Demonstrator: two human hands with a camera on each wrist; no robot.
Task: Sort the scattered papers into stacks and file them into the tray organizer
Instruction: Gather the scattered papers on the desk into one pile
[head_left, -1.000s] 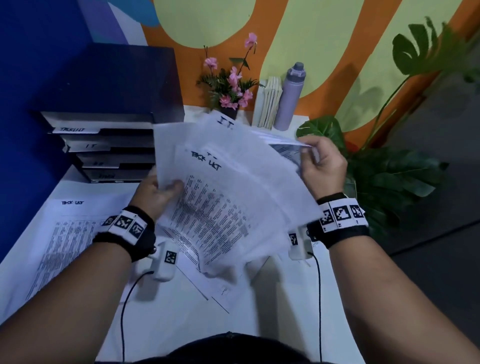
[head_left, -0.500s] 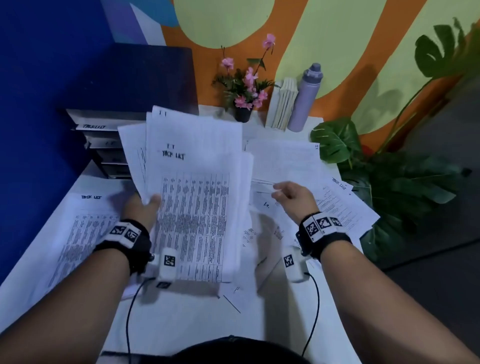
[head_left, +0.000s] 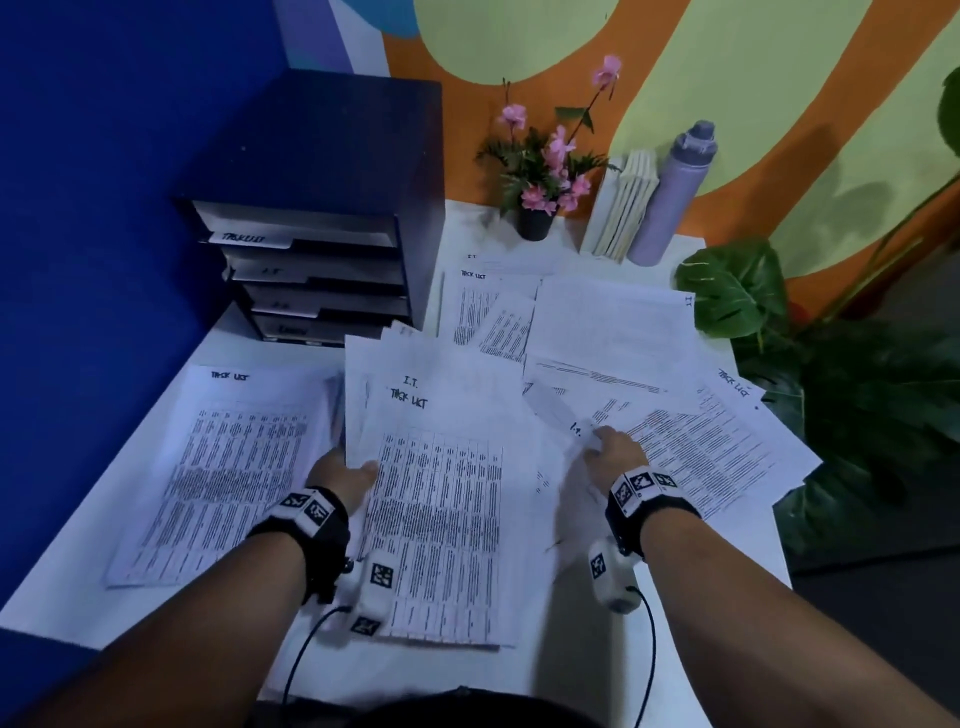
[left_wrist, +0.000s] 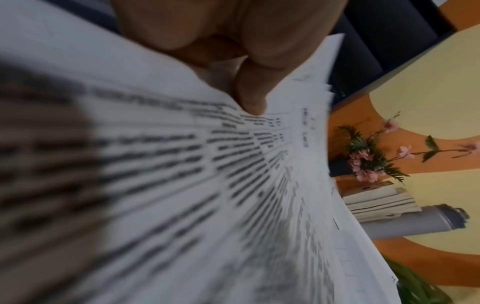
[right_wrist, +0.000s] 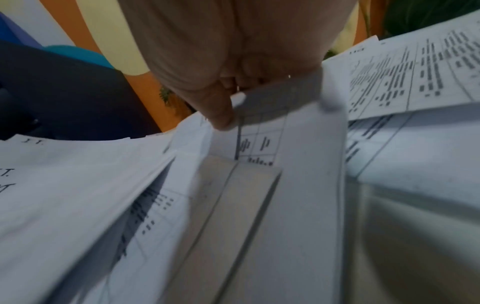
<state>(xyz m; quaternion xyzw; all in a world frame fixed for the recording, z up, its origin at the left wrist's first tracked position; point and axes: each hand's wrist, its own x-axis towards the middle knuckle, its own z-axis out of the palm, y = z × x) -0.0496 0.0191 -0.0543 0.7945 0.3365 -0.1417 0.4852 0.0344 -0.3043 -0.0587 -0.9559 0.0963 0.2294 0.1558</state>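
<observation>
My left hand (head_left: 347, 475) grips a thick bundle of printed sheets (head_left: 441, 499) by its left edge, thumb on top; the top page reads "I.T. TASK LIST". In the left wrist view the thumb (left_wrist: 249, 96) presses on the bundle (left_wrist: 182, 185). My right hand (head_left: 605, 449) pinches the corner of a loose sheet (head_left: 558, 415) among scattered papers (head_left: 675, 431); the right wrist view shows the thumb (right_wrist: 221, 111) on that curled sheet (right_wrist: 280, 96). A flat stack headed "TASK LIST" (head_left: 218, 467) lies at the left. The dark tray organizer (head_left: 311, 249) with labelled trays stands at the back left.
A pot of pink flowers (head_left: 540, 176), upright cream booklets (head_left: 623, 208) and a lilac bottle (head_left: 675, 192) line the back of the white table (head_left: 597, 649). A large leafy plant (head_left: 831, 389) stands off the right edge. A blue wall (head_left: 78, 260) bounds the left.
The bundle, held up by both hands a second ago, has come down toward the table in my left hand alone. My right hand let go of it and took a loose sheet on the right.
</observation>
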